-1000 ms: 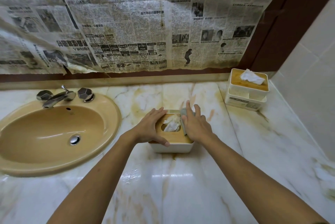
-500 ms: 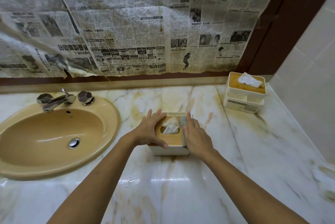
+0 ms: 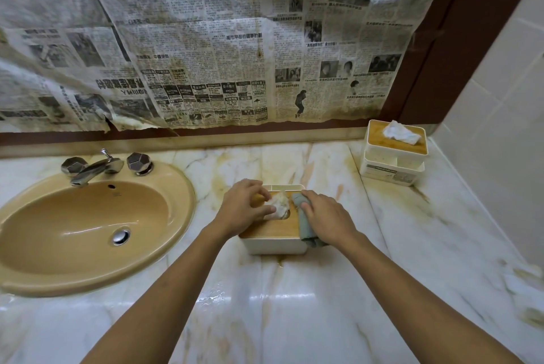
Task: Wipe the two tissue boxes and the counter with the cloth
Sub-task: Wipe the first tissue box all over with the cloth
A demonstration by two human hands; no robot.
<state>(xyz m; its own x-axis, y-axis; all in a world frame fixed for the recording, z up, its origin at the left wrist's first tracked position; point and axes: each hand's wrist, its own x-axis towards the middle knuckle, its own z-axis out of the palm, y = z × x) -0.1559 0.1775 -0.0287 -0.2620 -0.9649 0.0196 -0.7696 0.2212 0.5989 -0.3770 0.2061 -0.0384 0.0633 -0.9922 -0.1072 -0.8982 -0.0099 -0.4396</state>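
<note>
A white tissue box with a wooden lid (image 3: pixel 275 238) stands on the marble counter (image 3: pixel 279 304) in front of me, a tissue (image 3: pixel 279 205) poking from its slot. My left hand (image 3: pixel 245 209) rests on the lid's left side with its fingers at the tissue. My right hand (image 3: pixel 328 218) presses a grey-green cloth (image 3: pixel 306 225) onto the lid's right edge; the cloth hangs over the near right corner. A second tissue box (image 3: pixel 394 154), also white with a wooden lid, sits in the far right corner.
A tan oval sink (image 3: pixel 85 225) with a chrome tap (image 3: pixel 94 168) fills the left of the counter. Stained newspaper (image 3: pixel 206 40) covers the wall behind. A tiled wall (image 3: pixel 500 128) closes off the right side. Yellow-brown stains streak the marble around the boxes.
My right hand has drawn the cloth toward me along the lid's right edge, down to the near corner. My left fingers have curled onto the tissue.
</note>
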